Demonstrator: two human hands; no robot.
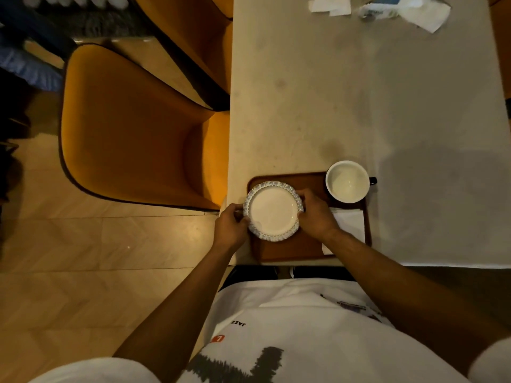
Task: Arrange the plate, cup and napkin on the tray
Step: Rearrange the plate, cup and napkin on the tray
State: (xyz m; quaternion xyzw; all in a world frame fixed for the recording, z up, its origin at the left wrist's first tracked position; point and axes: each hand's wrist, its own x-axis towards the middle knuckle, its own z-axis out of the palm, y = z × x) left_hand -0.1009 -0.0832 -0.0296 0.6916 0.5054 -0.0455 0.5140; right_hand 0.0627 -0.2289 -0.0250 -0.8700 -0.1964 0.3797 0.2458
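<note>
Plate (272, 210): small, white, scalloped patterned rim, sitting over the left end of the brown tray (287, 248), its left edge overhanging the tray's wall. Your left hand (231, 226) pinches the left rim, fingers closed on it; your right hand (315, 214) wraps the right rim, fingers curled tight on the edge. Whether the plate rests on the tray or hangs just above it, you cannot tell from this angle. Judgement: glazed ceramic, stiff, light for two hands, slick on the face, and the scalloped edge would likely chip if knocked against the tray wall, so keep your hold on opposite rims, thumbs on top, and set it down flat. White cup (347, 181) with a dark handle stands upright at the tray's far right corner, apart from the plate. Folded white napkin (349, 225) lies along the tray's right side, partly under your right wrist. Tray sits at the near edge of the pale table (359, 92); loose tissues (330, 5) lie at the far end. An orange chair (132, 128) stands left. Writing: your shirt shows "JAZZ", upside down; a small orange label beside it is unreadable.
</note>
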